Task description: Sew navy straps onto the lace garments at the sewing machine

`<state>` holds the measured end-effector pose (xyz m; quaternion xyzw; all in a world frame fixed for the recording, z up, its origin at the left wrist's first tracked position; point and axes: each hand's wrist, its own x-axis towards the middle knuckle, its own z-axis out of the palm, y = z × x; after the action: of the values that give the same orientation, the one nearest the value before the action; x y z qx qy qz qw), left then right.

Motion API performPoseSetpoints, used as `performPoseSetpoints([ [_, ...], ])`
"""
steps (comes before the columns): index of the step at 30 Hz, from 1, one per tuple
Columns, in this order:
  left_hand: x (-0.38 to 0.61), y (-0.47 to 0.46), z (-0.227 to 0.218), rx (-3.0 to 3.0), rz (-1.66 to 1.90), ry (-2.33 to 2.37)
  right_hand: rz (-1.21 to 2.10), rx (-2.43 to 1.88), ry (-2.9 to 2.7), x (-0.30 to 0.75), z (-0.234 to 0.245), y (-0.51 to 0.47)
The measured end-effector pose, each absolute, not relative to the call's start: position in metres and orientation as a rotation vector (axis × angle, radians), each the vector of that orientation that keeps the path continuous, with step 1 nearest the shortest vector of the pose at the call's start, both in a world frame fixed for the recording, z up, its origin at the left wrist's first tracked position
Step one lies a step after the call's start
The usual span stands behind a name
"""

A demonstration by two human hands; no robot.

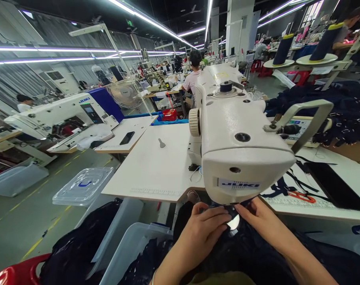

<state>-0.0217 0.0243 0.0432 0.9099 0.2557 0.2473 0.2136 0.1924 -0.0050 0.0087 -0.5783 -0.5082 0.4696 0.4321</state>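
A white JUKI sewing machine [236, 122] stands right in front of me, its head hiding the needle area. Below that head, my left hand [208, 225] presses its closed fingers onto dark navy fabric [245, 247]. From the other side my right hand [260, 213] pinches the same fabric, thumb and forefinger close under the machine. Between the two hands is a bright, shiny round spot [233, 223], with a small pale piece just under it. The fabric spreads down over my lap.
Scissors with orange handles [301, 196], dark straps and a black tablet-like slab [337, 184] lie on the right tabletop. A phone [127, 138] and a flat metal piece [161, 143] lie to the left. Plastic bins [135, 241] with dark fabric stand below. A person sits ahead.
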Motion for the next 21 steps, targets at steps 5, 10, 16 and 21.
performPoseSetpoints([
  [5, -0.0226, 0.0263, 0.0446, 2.484, 0.691, 0.708, 1.164, -1.464, -1.266, 0.1881, 0.0128, -0.0035],
  [10, -0.0214, 0.0235, 0.0428, 2.557, 0.616, 0.720, 1.149, -1.490, -1.244, 0.1861, 0.0118, -0.0040],
  [16, -0.0223, 0.0183, 0.0401, 2.641, 0.565, 0.758, 1.193, -1.476, -1.231, 0.1864, 0.0070, -0.0048],
  [21, -0.0209, 0.0181, 0.0421, 2.725, 0.588, 0.727, 1.225, -1.461, -1.205, 0.1864, 0.0046, -0.0060],
])
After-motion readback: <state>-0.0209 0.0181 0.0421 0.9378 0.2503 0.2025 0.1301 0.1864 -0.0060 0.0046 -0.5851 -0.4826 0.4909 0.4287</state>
